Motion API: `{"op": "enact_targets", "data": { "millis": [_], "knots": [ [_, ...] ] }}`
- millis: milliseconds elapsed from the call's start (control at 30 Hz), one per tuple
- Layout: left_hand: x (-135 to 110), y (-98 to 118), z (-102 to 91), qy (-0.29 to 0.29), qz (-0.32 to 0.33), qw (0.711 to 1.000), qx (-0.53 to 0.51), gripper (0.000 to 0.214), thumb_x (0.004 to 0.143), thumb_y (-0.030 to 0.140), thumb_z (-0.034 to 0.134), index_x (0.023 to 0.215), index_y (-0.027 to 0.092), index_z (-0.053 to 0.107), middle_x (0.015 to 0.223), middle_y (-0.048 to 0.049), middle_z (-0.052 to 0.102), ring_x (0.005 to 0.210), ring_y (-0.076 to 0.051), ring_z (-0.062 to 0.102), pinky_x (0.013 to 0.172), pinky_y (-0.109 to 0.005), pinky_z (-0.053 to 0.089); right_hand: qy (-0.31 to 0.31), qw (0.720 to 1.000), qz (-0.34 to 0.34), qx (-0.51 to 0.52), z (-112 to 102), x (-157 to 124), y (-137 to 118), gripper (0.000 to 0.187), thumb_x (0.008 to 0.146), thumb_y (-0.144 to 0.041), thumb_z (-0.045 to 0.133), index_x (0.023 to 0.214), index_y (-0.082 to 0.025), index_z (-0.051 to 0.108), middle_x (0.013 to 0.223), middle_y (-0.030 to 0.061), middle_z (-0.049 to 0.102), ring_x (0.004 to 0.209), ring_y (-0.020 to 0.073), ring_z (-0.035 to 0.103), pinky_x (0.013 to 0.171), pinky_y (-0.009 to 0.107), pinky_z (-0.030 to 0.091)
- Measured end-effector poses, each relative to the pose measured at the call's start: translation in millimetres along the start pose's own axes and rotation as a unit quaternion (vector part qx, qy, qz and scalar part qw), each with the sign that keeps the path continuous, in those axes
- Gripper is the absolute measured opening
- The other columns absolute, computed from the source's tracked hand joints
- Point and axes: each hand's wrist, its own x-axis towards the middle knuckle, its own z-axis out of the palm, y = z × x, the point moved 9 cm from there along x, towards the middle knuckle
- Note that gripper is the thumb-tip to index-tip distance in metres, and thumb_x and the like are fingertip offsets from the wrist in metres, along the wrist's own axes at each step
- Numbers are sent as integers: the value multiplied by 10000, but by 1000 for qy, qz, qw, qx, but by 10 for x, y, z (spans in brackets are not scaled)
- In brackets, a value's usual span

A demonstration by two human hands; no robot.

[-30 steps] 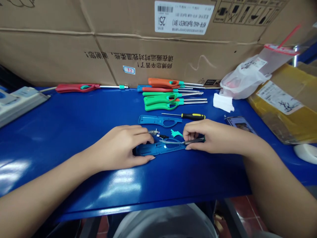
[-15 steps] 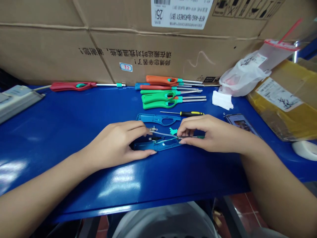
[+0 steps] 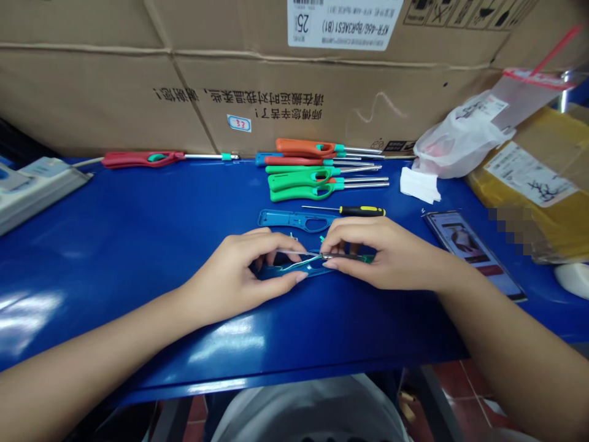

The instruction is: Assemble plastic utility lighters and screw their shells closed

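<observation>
An opened blue lighter shell [image 3: 294, 268] lies on the blue table [image 3: 138, 245], with thin wires and a metal tube across it. My left hand [image 3: 239, 276] grips the shell's left end between thumb and fingers. My right hand [image 3: 368, 252] pinches the metal tube [image 3: 343, 256] at the shell's right end. The two hands almost meet over the shell. Just behind them lies the other blue shell half [image 3: 297, 219].
A black and yellow screwdriver [image 3: 354, 210] lies behind my right hand. Several green, orange and red long lighters [image 3: 317, 169] lie near the cardboard box [image 3: 276, 73]. A phone [image 3: 473, 252] and white bags [image 3: 460, 141] are at right; a grey device [image 3: 32, 190] at left.
My left hand has slid right along the shell and closed in on my right hand. The tube and wires now lie lower in the shell. The view shifted slightly.
</observation>
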Motion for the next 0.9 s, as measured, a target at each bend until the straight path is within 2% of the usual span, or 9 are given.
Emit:
{"op": "enact_targets", "data": {
  "millis": [133, 267, 400, 600, 900],
  "knots": [
    [-1, -42, 54, -5, -33, 998, -55, 239, 925, 244, 732, 1162, 212, 729, 985, -10, 785, 770, -112, 684, 640, -214, 500, -1, 1000, -11, 18, 76, 25, -25, 60, 981, -246, 631, 1011, -203, 662, 965, 33, 677, 843, 140, 615, 760, 265, 495],
    [10, -60, 48, -2, -51, 997, -58, 140, 913, 217, 733, 1041, 208, 791, 869, -4, 770, 733, -114, 686, 643, -213, 513, -8, 1000, -7, 29, 136, 33, -15, 77, 988, -255, 623, 1024, -199, 662, 955, 26, 666, 814, 131, 593, 738, 258, 484],
    [9, -47, 26, 1, -45, 997, -55, 91, 905, 220, 742, 960, 214, 813, 799, 0, 767, 721, -120, 676, 652, -213, 520, -22, 999, -2, 33, 162, 25, -13, 102, 999, -249, 591, 1038, -190, 665, 957, 32, 668, 808, 133, 580, 726, 265, 475],
    [3, -46, 17, 4, -45, 998, -47, 86, 896, 201, 742, 944, 214, 813, 789, 2, 753, 678, -102, 643, 596, -196, 480, -16, 999, -5, 33, 154, 20, -18, 119, 1007, -258, 580, 1024, -183, 671, 937, 29, 663, 804, 128, 582, 721, 259, 465],
    [12, -40, 21, -4, -53, 998, -43, 73, 884, 227, 730, 878, 209, 800, 760, -1, 744, 681, -122, 648, 604, -217, 494, -13, 999, -8, 28, 155, 21, -8, 92, 999, -247, 583, 1001, -199, 662, 938, 36, 677, 801, 142, 592, 709, 270, 470]
  ]
}}
